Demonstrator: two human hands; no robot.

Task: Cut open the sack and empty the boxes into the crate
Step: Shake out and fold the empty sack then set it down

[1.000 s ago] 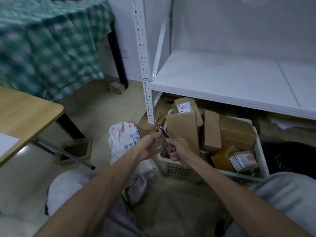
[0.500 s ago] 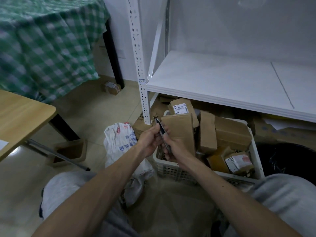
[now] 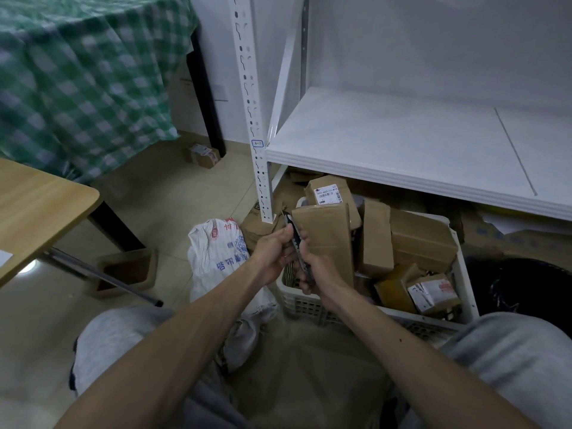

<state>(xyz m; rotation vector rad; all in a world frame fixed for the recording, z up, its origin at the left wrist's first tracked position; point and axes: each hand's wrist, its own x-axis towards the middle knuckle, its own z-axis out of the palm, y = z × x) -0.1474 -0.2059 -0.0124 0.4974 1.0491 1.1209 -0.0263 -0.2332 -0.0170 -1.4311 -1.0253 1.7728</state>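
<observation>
Both hands have lifted the knife [image 3: 294, 239] slightly. Left hand [image 3: 272, 258] and right hand [image 3: 312, 267] grip it together over the crate [image 3: 433, 323] of boxes [image 3: 421, 239].

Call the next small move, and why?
Probably put the knife down. Both hands, left and right, hold it over the crate, which is already heaped with boxes. The sack lies slumped beside it. Whether its blade is out is unclear.
</observation>
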